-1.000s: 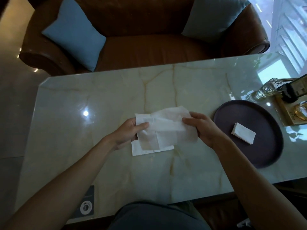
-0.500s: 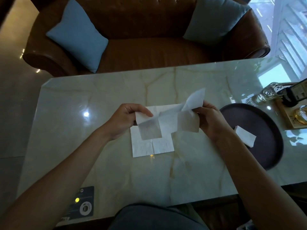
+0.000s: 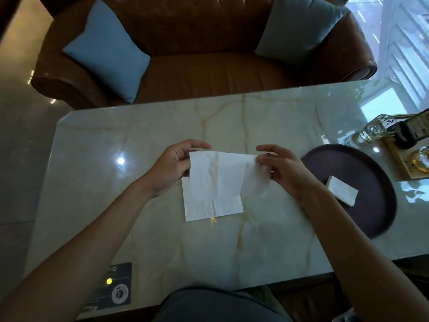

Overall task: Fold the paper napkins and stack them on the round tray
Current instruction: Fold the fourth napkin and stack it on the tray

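A white paper napkin (image 3: 222,173) hangs spread out above the middle of the marble table (image 3: 162,240). My left hand (image 3: 173,167) pinches its upper left corner and my right hand (image 3: 282,169) pinches its upper right corner. Under it another white napkin (image 3: 213,209) lies flat on the table, its lower part showing. To the right sits the dark round tray (image 3: 371,173) with one small folded napkin (image 3: 341,191) on it.
Glass bottles (image 3: 371,132) and a wooden stand (image 3: 411,159) crowd the table's right end behind the tray. A dark card with a lit dot (image 3: 113,284) lies at the near left edge. A brown leather sofa (image 3: 197,73) with blue cushions stands beyond the table.
Both hands have lifted the napkin off the table and pulled it open sideways, so it now hangs flat between them; the sheet beneath stayed put.
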A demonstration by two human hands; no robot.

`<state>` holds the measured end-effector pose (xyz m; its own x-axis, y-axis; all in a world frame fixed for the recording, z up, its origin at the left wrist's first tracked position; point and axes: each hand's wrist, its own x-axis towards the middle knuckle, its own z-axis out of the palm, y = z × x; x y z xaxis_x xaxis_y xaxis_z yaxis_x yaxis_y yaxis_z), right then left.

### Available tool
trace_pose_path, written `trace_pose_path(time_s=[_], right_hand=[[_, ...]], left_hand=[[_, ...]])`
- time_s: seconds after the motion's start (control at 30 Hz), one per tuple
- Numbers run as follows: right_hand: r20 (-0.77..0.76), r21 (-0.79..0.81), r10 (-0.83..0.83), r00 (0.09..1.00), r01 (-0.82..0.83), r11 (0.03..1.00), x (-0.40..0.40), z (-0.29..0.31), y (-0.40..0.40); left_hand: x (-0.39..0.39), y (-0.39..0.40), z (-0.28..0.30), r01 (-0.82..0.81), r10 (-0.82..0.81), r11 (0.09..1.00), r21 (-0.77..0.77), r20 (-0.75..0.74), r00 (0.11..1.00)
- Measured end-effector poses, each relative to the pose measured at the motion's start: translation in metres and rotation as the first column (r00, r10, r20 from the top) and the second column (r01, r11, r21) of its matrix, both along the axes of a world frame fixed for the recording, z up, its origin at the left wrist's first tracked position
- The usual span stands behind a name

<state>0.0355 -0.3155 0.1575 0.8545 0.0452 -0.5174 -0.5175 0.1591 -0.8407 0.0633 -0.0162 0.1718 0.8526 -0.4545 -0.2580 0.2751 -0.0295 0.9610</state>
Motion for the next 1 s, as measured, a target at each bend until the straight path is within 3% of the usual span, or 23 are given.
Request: trace_pose_path(time_s=[0.1, 0.2, 0.27, 0.33, 0.47, 0.53, 0.6, 0.7, 0.83, 1.0], right_hand=[[0.045, -0.037, 0.002, 0.999, 0.000, 0.999, 0.001, 0.002, 0.000], [0.124, -0.086, 0.058, 0.991, -0.048, 0.995, 0.004, 0.006, 0.001], [0.173, -0.128, 0.122, 0.977, -0.100, 0.987, 0.004, 0.008, 0.003], [0.198, -0.179, 0.176, 0.964, -0.141, 0.974, 0.006, 0.011, 0.005], [0.168, -0.331, 0.298, 0.940, -0.231, 0.915, 0.009, 0.019, 0.005], [0.089, -0.521, 0.438, 0.895, -0.333, 0.786, 0.012, 0.023, 0.003], [-0.020, -0.676, 0.579, 0.815, -0.438, 0.593, 0.014, 0.025, 0.006], [-0.077, -0.780, 0.708, 0.702, -0.485, 0.395, 0.014, 0.022, 0.021], [-0.022, -0.817, 0.748, 0.663, -0.443, 0.369, 0.016, 0.014, 0.039], [-0.069, -0.811, 0.759, 0.647, -0.479, 0.334, 0.019, 0.010, 0.039]], left_hand=[[0.001, 0.011, -0.007, 0.023, -0.022, 1.000, 0.015, -0.058, 0.998], [0.004, 0.021, -0.011, 0.074, -0.114, 0.987, -0.140, -0.297, 0.948], [0.005, 0.020, -0.011, 0.113, -0.160, 0.982, -0.151, -0.346, 0.924], [0.003, 0.012, -0.011, 0.200, -0.185, 0.979, 0.036, -0.243, 0.952], [-0.004, -0.009, -0.012, 0.309, -0.314, 0.880, 0.362, -0.046, 0.948], [-0.005, -0.014, -0.012, 0.317, -0.351, 0.838, 0.444, -0.004, 0.936], [-0.005, -0.016, -0.009, 0.323, -0.375, 0.817, 0.477, 0.016, 0.927], [-0.006, -0.018, -0.006, 0.358, -0.430, 0.785, 0.505, 0.027, 0.903], [-0.003, -0.017, -0.005, 0.372, -0.471, 0.739, 0.561, 0.038, 0.881], [-0.002, -0.017, -0.008, 0.328, -0.501, 0.664, 0.672, 0.075, 0.862]])
